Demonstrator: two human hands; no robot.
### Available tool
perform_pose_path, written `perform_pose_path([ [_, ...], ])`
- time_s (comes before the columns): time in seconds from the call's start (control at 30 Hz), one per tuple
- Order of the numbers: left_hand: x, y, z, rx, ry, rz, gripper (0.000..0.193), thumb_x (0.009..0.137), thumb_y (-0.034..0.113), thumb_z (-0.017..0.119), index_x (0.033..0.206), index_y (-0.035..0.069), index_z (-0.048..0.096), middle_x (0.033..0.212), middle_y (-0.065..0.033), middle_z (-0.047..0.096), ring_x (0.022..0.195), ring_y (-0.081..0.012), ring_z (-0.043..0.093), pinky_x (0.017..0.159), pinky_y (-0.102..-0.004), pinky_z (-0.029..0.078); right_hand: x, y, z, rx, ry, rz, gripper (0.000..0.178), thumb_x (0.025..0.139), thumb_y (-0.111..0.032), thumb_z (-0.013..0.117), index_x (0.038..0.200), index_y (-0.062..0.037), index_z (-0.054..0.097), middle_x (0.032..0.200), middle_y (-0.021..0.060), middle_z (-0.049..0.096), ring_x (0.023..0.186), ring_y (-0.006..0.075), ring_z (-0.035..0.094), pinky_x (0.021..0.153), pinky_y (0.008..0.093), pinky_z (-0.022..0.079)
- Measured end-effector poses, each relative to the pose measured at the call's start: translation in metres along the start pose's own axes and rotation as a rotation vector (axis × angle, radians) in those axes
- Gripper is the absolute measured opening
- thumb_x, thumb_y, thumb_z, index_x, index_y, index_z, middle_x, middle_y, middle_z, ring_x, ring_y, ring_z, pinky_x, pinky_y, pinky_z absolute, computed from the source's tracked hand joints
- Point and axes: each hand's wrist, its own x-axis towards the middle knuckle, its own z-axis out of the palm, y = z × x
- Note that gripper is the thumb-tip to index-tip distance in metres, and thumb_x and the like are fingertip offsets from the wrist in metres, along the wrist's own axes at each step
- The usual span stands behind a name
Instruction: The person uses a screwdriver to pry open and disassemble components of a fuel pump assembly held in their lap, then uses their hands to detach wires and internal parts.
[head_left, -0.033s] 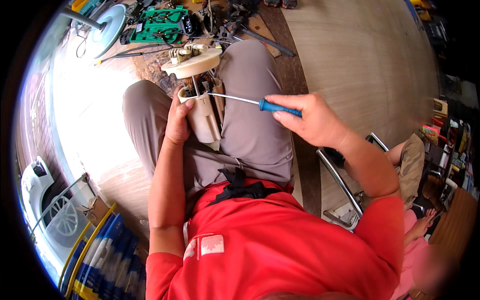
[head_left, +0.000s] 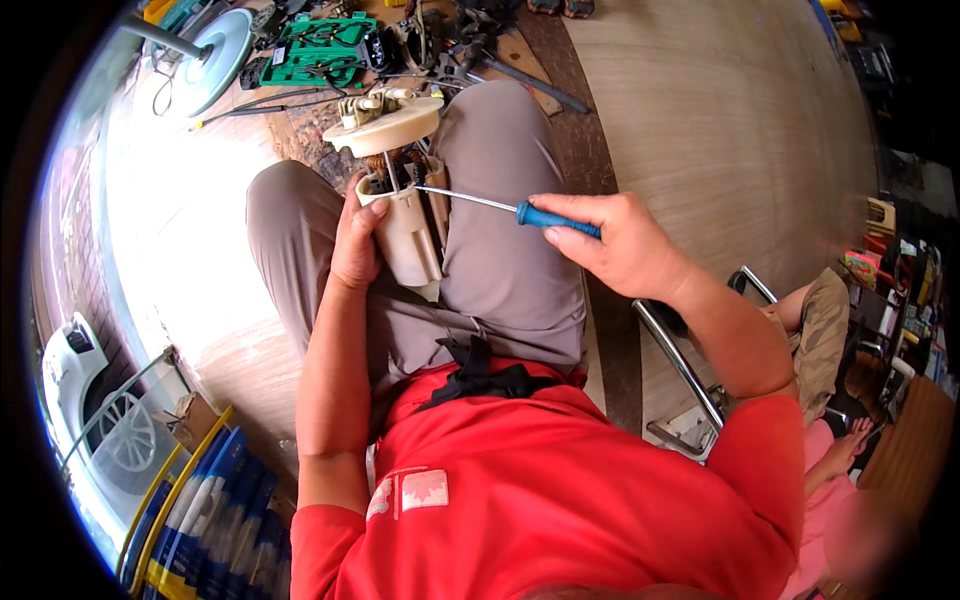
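A cream plastic fuel pump module (head_left: 408, 235) stands tilted between my thighs. Its round top flange (head_left: 385, 127) sits above the body on a metal rod, with coiled wires in the gap. My left hand (head_left: 357, 235) is wrapped round the body's left side, thumb on the upper rim. In my right hand (head_left: 625, 240) is a screwdriver with a blue handle (head_left: 555, 217), gripped between thumb and fingers. Its thin shaft (head_left: 468, 199) points left, and the tip meets the upper edge of the body, near the dark parts inside. Whether the tip presses under anything is too small to tell.
Beyond my knees lie an open green tool case (head_left: 318, 50), a hammer (head_left: 535, 82) and cables on a stained board. A pale round stand base (head_left: 212, 60) is at far left. A metal chair frame (head_left: 680, 365) and another person's leg (head_left: 822, 325) are at right.
My right hand and the screwdriver handle have shifted very slightly left and down. The tip stays at the same spot, and my left hand and the module have not moved.
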Motion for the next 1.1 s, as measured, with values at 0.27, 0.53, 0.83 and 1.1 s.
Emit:
perform_pose_path([
  [0.27,0.002,-0.010,-0.006,-0.001,0.043,-0.008,0.083,0.084,0.038,0.069,0.148,-0.001,0.035,0.137,-0.0142,0.053,0.125,-0.0244,0.051,0.109,-0.0371,0.039,-0.012,0.005,0.026,0.127,0.088,0.060,0.034,0.094,-0.013,0.066,0.124,0.0016,0.066,0.094,0.0158,0.074,0.075,0.0103,0.062,0.072,0.0280,0.053],
  [0.53,0.001,-0.009,-0.005,0.019,0.030,-0.004,0.084,0.083,0.039,0.069,0.149,0.000,0.034,0.137,-0.0145,0.053,0.125,-0.0251,0.051,0.109,-0.0378,0.039,-0.016,0.013,0.039,0.232,0.117,0.063,0.033,0.096,-0.012,0.066,0.126,0.0018,0.066,0.090,0.0083,0.071,0.077,0.0063,0.056,0.072,0.0261,0.051],
  [0.83,-0.004,-0.010,-0.007,-0.006,-0.018,-0.006,0.103,0.071,0.030,0.080,0.153,-0.004,0.028,0.142,-0.0166,0.050,0.130,-0.0268,0.049,0.112,-0.0376,0.037,-0.007,-0.007,0.046,0.202,0.072,0.055,0.035,0.098,-0.011,0.063,0.131,0.0020,0.063,0.084,-0.0011,0.063,0.075,0.0050,0.052,0.068,0.0232,0.047],
  [1.1,0.007,-0.004,-0.015,-0.088,0.002,-0.003,0.082,0.080,0.033,0.071,0.147,-0.006,0.041,0.136,-0.0180,0.057,0.122,-0.0257,0.057,0.107,-0.0358,0.043,-0.041,0.008,0.023,0.255,0.218,0.119,0.037,0.097,-0.016,0.067,0.129,0.0037,0.064,0.099,0.0086,0.073,0.087,0.0078,0.061,0.081,0.0266,0.051],
])
